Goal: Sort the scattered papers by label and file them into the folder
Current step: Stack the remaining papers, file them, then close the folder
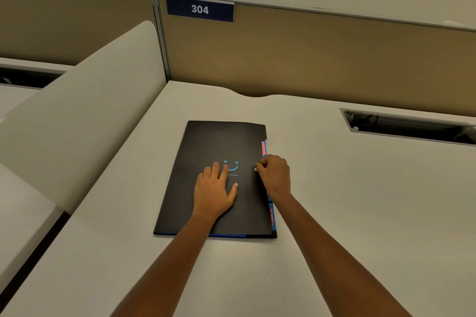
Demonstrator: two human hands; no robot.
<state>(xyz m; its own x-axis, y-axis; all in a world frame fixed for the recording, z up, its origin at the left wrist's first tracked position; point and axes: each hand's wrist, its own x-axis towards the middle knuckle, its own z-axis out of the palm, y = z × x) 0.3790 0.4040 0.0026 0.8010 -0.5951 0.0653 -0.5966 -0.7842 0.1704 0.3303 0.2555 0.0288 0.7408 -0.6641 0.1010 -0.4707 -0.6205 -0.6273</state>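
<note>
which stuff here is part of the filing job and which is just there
Part of the job:
black folder, closed on the desk
coloured tabs at its right edge
left hand, flat on the cover
right hand, fingers curled at the clasp

Just there:
304 sign
desk cable slot
side divider

Black folder (206, 141) on white desk (334, 188)

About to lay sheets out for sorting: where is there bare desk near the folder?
Bare desk lies right of the black folder, up to the cable slot. A narrower strip runs between the folder and the side divider. The folder itself is crowded: left hand flat on it, right hand at its clasp.
</note>
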